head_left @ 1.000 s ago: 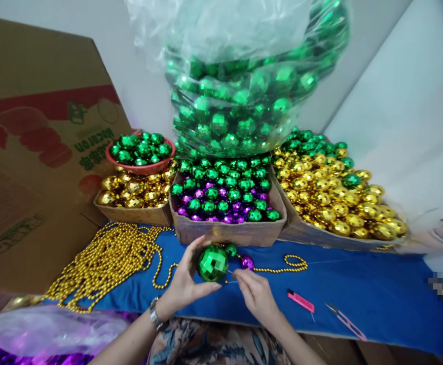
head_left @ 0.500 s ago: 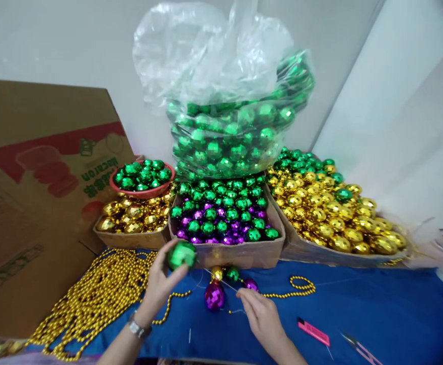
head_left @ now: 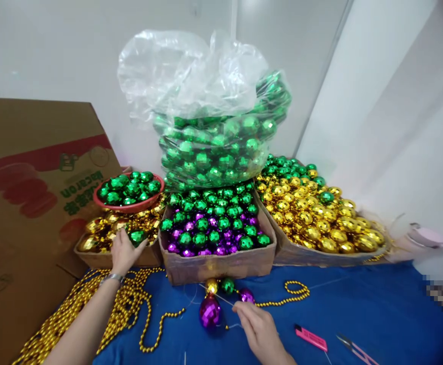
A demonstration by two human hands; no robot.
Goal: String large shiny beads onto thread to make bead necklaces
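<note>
My left hand [head_left: 124, 256] reaches over the left box of gold balls, thumb and fingers around a shiny green faceted ball [head_left: 137, 237]. Whether that ball also rests on the gold ones below I cannot tell. Low in the middle, my right hand [head_left: 257, 324] pinches a thin, pale needle-like rod [head_left: 222, 295], which points up and left. Around its tip lie a small gold ball [head_left: 211, 286], a green ball [head_left: 227, 285] and a large purple ball [head_left: 210, 312]. Another purple ball [head_left: 247, 295] is partly behind my right fingers.
Gold bead strands [head_left: 77, 299] spread at left beside a large carton [head_left: 35, 228]. Boxes of green and purple balls [head_left: 217, 266] and gold balls [head_left: 320, 233] line the back, with a red bowl [head_left: 130, 207] and plastic bag [head_left: 214, 147]. A pink cutter [head_left: 310, 338] and snips [head_left: 354, 349] lie right.
My left hand has moved away and to the left with the green ball, from above the cloth to the gold balls. My right hand keeps its pinch on the rod. The view has shifted slightly.
</note>
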